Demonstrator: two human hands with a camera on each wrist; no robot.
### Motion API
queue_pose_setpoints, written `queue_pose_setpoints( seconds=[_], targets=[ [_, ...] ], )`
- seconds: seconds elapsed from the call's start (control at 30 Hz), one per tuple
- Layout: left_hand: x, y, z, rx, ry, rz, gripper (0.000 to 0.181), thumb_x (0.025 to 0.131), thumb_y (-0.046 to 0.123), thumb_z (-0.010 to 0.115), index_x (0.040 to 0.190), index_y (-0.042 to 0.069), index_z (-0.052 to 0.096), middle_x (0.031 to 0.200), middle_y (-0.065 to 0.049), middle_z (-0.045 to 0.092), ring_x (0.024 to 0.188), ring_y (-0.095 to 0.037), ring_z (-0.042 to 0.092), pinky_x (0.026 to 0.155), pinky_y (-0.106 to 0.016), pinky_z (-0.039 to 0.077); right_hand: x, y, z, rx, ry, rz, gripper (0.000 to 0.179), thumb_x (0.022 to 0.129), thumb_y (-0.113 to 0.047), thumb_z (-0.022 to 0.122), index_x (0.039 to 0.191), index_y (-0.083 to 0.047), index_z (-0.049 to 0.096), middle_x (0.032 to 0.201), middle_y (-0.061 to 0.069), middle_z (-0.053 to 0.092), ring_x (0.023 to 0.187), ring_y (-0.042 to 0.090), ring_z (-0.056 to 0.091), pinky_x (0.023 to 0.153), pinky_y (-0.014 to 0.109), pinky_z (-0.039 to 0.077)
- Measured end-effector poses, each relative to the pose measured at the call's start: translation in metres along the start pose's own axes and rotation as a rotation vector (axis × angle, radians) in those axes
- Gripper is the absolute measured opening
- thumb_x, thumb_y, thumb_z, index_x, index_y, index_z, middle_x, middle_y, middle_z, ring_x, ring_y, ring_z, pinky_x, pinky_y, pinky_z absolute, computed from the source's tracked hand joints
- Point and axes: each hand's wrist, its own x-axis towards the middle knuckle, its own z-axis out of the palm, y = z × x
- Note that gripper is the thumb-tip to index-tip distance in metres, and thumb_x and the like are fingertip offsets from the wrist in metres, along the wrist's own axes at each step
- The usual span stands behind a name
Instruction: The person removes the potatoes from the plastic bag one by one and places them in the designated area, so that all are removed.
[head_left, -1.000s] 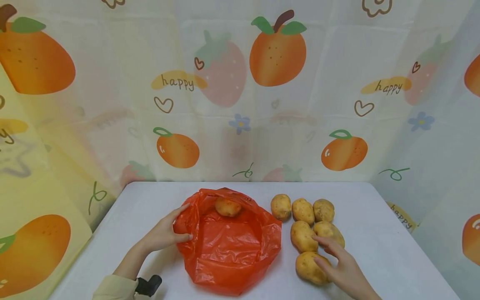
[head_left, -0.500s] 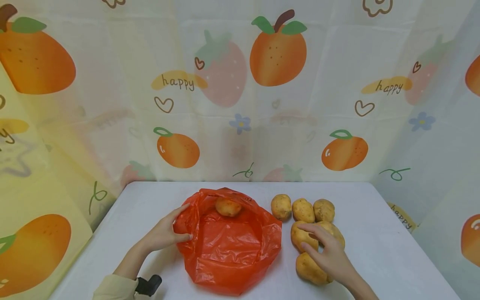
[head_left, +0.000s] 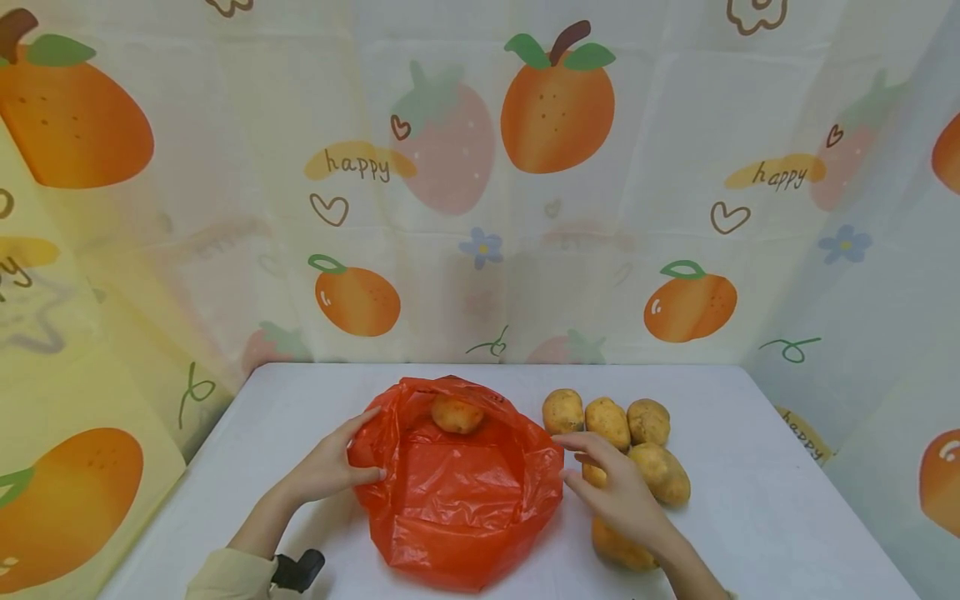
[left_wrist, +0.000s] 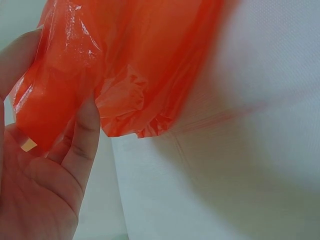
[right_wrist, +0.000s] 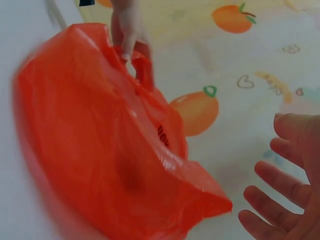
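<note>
A red plastic bag (head_left: 450, 542) stands on the white table with its mouth gaping toward the head camera. One potato (head_left: 457, 415) shows inside, near the back. My left hand (head_left: 333, 467) grips the bag's left rim, thumb and fingers on either side of the plastic. In the right wrist view my right hand (right_wrist: 287, 190) has its fingers spread and holds nothing, just off the bag's edge. From the head, that hand reaches over two potatoes, a half-hidden one (head_left: 592, 475) and a nearer one (head_left: 619, 547), with fingertips right at the bag's right rim.
Behind my right hand, three potatoes (head_left: 607, 423) sit in a row to the right of the bag. Another potato (head_left: 662, 473) lies just in front of them. A fruit-printed curtain (head_left: 480, 183) hangs around the table's back and sides.
My right hand has moved left from above the potatoes to the bag's right rim, carrying nothing. The left hand and the bag have stayed put.
</note>
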Motion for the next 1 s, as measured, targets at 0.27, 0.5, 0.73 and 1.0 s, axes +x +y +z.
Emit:
queue_pose_setpoints(
  seconds=[0.27,0.5,0.73,1.0],
  targets=[
    [0.0,0.002,0.0,-0.02,-0.004,-0.026,0.09,0.069,0.029,0.08,0.144,0.021,0.03,0.138,-0.013,0.041,0.115,-0.031,0.049,0.085,-0.041,0.052,0.02,-0.01,0.014,0.058,-0.015,0.057,0.034,0.086,-0.024,0.065,0.12,-0.024,0.057,0.117,0.001,0.061,0.105,0.02,0.06,0.087,0.036,0.051],
    [0.0,0.002,0.0,0.005,-0.009,0.012,0.089,0.07,0.03,0.079,0.144,0.018,0.03,0.138,-0.017,0.04,0.117,-0.034,0.048,0.085,-0.043,0.052,0.039,-0.021,0.027,0.114,-0.071,0.116,0.037,0.087,-0.03,0.063,0.122,-0.021,0.057,0.12,-0.002,0.059,0.107,0.017,0.058,0.089,0.037,0.05],
    [0.0,0.001,0.002,-0.007,-0.018,-0.002,0.089,0.07,0.03,0.079,0.144,0.02,0.029,0.139,-0.015,0.04,0.117,-0.032,0.047,0.087,-0.043,0.051,0.056,-0.026,0.044,0.162,-0.084,0.072,0.034,0.088,-0.021,0.063,0.121,-0.017,0.058,0.118,-0.004,0.059,0.108,0.013,0.056,0.09,0.04,0.049],
    [0.001,0.0,0.002,-0.013,-0.011,-0.01,0.089,0.07,0.029,0.079,0.144,0.022,0.03,0.138,-0.012,0.041,0.118,-0.031,0.047,0.086,-0.042,0.052,0.071,-0.024,0.061,0.119,-0.104,0.067,0.033,0.088,-0.021,0.063,0.12,-0.018,0.058,0.117,-0.002,0.059,0.107,0.019,0.057,0.09,0.04,0.049]
  ],
)
